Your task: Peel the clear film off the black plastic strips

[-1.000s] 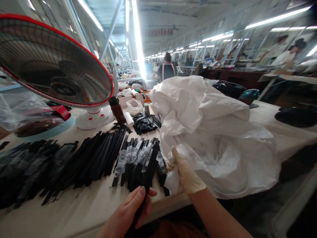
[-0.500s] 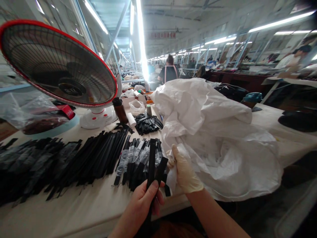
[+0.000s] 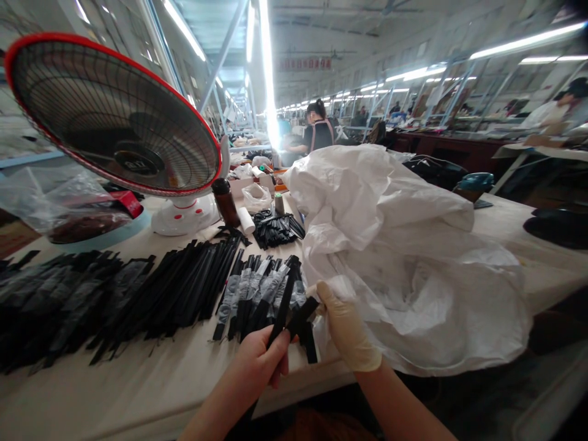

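Observation:
My bare left hand point(image 3: 264, 355) is closed around black fabric strips point(image 3: 288, 294) near the table's front edge. Two strip ends rise from its grip and spread apart like a V. My right hand point(image 3: 349, 334), in a pale rubber glove, is closed, its fingertips beside the tip of the right-hand strip. What those fingers pinch, if anything, is hidden. Behind my hands lie tied bundles of black strips point(image 3: 250, 294) with grey wrapping. A large crumpled white sack point(image 3: 390, 245) lies against the gloved hand.
More black strips point(image 3: 184, 285) lie in rows at the left. A red-rimmed fan point(image 3: 124, 122) stands behind them, near a brown bottle point(image 3: 225, 202), a white roll point(image 3: 245, 220) and a thread cone point(image 3: 278, 203). Farther back is a person point(image 3: 320, 128).
The gloved fingers have shifted from the white sack toward the strip's tip. In my left hand the strips have tilted to the right. The person at the back has turned sideways.

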Action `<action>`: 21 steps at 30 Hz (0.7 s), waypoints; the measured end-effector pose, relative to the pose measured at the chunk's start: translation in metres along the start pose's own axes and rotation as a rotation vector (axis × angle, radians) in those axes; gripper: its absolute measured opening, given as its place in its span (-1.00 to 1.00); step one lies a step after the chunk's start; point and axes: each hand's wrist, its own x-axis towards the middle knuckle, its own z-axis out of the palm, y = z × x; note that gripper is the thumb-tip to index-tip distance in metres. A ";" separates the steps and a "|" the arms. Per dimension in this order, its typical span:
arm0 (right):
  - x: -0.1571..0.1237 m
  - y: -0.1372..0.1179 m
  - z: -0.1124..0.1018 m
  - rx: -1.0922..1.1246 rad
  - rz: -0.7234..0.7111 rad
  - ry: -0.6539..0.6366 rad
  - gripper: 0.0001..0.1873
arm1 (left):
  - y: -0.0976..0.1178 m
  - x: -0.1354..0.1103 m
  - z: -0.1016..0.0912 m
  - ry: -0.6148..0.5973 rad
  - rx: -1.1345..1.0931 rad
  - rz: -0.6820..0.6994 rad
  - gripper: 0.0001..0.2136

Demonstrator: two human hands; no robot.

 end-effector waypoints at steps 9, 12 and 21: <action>0.004 -0.009 -0.002 -0.053 -0.029 -0.080 -0.60 | 0.005 -0.005 -0.007 -0.120 -0.093 -0.120 -0.54; 0.005 -0.014 -0.007 -0.127 -0.079 -0.157 -0.62 | 0.004 -0.003 -0.014 -0.147 -0.118 -0.130 -0.55; -0.017 -0.005 0.005 -0.203 0.203 -0.290 -0.70 | -0.008 0.003 -0.008 0.003 -0.004 0.059 -0.61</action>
